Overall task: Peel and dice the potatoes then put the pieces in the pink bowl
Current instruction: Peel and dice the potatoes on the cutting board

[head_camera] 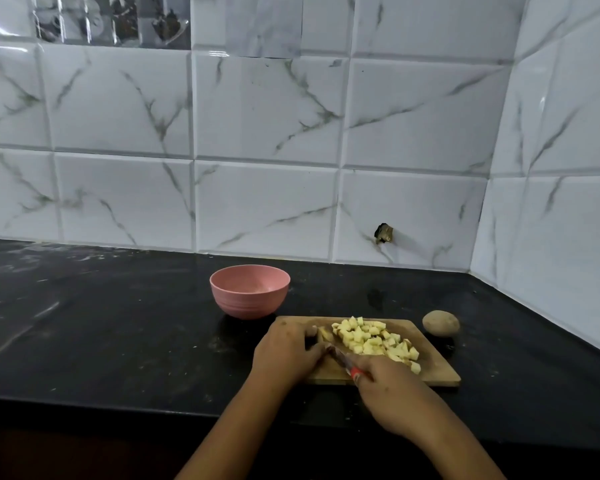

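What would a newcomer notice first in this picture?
The pile of diced potato on the wooden cutting board stands out first. Beside it, the left hand holds a potato piece while the right hand grips a red-handled knife. A pink bowl stands behind the board, an unpeeled potato to its right.

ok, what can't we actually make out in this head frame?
All head view:
- the potato piece: mostly under the left hand's fingers; how much is left is unclear.
- the knife: the right hand wraps the handle and the blade is blurred, so contact with the cutting board is unclear.
- the pink bowl: its near wall hides part of the inside floor.
- the dark printed tiles: cut by the top edge and washed by glare.
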